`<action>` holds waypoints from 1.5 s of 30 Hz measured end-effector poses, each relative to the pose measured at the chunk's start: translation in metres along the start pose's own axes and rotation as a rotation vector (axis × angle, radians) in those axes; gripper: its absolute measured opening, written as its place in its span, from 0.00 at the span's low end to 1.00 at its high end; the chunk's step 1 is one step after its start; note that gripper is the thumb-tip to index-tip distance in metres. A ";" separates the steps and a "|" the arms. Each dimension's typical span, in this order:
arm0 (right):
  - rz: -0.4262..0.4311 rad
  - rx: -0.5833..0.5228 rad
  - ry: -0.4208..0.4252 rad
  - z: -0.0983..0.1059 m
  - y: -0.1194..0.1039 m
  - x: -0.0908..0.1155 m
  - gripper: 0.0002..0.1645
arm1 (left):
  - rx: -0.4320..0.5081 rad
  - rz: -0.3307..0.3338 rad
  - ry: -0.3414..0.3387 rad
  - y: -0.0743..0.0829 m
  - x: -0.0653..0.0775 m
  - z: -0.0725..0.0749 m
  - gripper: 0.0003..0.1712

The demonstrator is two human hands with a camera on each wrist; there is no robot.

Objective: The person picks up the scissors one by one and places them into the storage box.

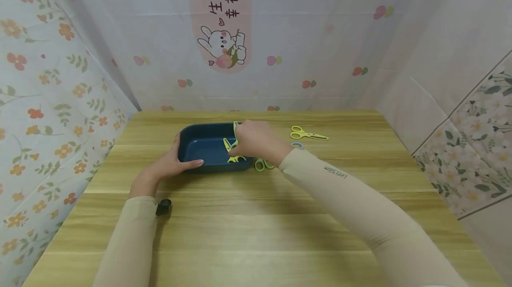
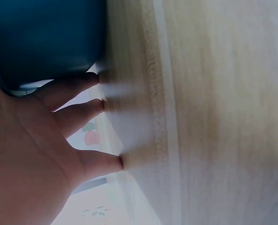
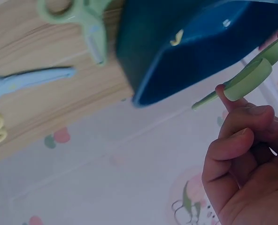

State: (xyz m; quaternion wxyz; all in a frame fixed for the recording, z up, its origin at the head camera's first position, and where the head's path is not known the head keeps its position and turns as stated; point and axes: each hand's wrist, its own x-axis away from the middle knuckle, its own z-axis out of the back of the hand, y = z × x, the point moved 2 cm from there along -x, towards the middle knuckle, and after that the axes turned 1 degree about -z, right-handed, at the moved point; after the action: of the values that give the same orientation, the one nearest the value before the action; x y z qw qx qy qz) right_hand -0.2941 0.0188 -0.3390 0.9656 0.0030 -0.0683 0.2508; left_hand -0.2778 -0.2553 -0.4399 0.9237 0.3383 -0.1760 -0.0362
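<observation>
At 6 o'clock, nearest you, is the yellow-green wood-grain table [image 1: 248, 233], with your forearms in cream fabric sleeves [image 1: 128, 233] reaching across it and a small black device [image 1: 164, 207] beside your left wrist. Farther in sits a dark-blue, round-cornered, deep rectangular tray [image 1: 210, 169]. Your left hand [image 1: 166, 162] spans its 8 o'clock corner, fingers straight and spread outside the wall, thumb lying over the near rim, probably to stop the tray sliding.

Just beside the tray, at 4 o'clock, lies a pale-green pair of scissors [image 3: 93, 28]. Your right hand [image 1: 256, 138] is over the tray's 3 o'clock end, gripping another green pair with broad finger loops [image 3: 249, 83]; holding it by the loops seems to give a sure grip. Your hand hides much of that pair, so you cannot tell where its blades point. Below, a yellow pair of scissors [image 1: 227, 143] rests inside the tray's 3 o'clock end.

Beyond your right hand, towards 3 o'clock, lie a light-blue pair [image 3: 35, 80], mostly hidden in the head view, and a second yellow pair [image 1: 310, 135], handles towards the tray, perhaps for easy reach. Farthest, at 12 o'clock, hangs a white fruit-print cloth [image 1: 320, 47].
</observation>
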 end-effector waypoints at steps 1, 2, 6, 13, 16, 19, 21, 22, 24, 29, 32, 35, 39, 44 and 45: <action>0.006 -0.007 -0.007 0.000 -0.004 -0.004 0.30 | -0.004 0.002 0.000 -0.001 0.000 0.000 0.82; 0.013 -0.012 -0.009 0.000 -0.009 -0.008 0.28 | -0.008 0.004 -0.004 -0.001 0.001 0.000 0.82; 0.034 -0.032 -0.019 -0.002 -0.024 -0.020 0.26 | -0.016 0.011 -0.010 -0.002 0.003 0.001 0.82; 0.047 -0.027 0.007 -0.003 -0.043 -0.031 0.27 | -0.016 0.000 -0.009 -0.002 0.003 0.002 0.81; 0.043 -0.060 0.007 -0.003 -0.048 -0.037 0.28 | -0.015 -0.012 -0.004 -0.002 0.002 0.002 0.81; 0.039 -0.101 -0.009 -0.003 -0.053 -0.043 0.30 | -0.020 -0.019 -0.002 -0.002 0.003 0.003 0.81; 0.031 -0.133 -0.019 -0.004 -0.058 -0.047 0.31 | -0.022 -0.018 -0.004 -0.002 0.004 0.003 0.81; 0.022 -0.152 -0.025 -0.005 -0.060 -0.048 0.31 | -0.020 -0.017 -0.007 -0.002 0.005 0.004 0.81; -0.003 -0.198 -0.038 -0.007 -0.065 -0.051 0.30 | -0.017 -0.018 -0.009 -0.003 0.005 0.004 0.81; -0.058 -0.266 -0.069 -0.013 -0.074 -0.055 0.29 | -0.018 -0.032 -0.007 -0.004 0.005 0.004 0.80; -0.076 -0.265 -0.078 -0.017 -0.076 -0.056 0.31 | -0.012 -0.044 -0.001 -0.004 0.003 0.004 0.79; -0.100 -0.266 -0.076 -0.023 -0.077 -0.057 0.32 | -0.008 -0.053 0.005 -0.004 0.001 0.002 0.79; -0.106 -0.272 -0.067 -0.031 -0.080 -0.060 0.32 | -0.010 -0.051 0.009 -0.005 0.000 0.001 0.79; -0.093 -0.253 -0.066 -0.037 -0.085 -0.063 0.33 | -0.016 -0.052 0.004 -0.004 -0.001 0.001 0.80; -0.090 -0.253 -0.072 -0.037 -0.086 -0.063 0.34 | -0.021 -0.053 0.002 -0.004 -0.001 0.001 0.80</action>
State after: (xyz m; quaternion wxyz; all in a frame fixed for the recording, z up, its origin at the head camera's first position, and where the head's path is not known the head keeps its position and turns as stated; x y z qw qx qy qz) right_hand -0.3017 -0.0857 -0.3821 0.9655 -0.1065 -0.1340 0.1964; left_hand -0.2792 -0.2587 -0.4417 0.9262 0.3329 -0.1656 -0.0621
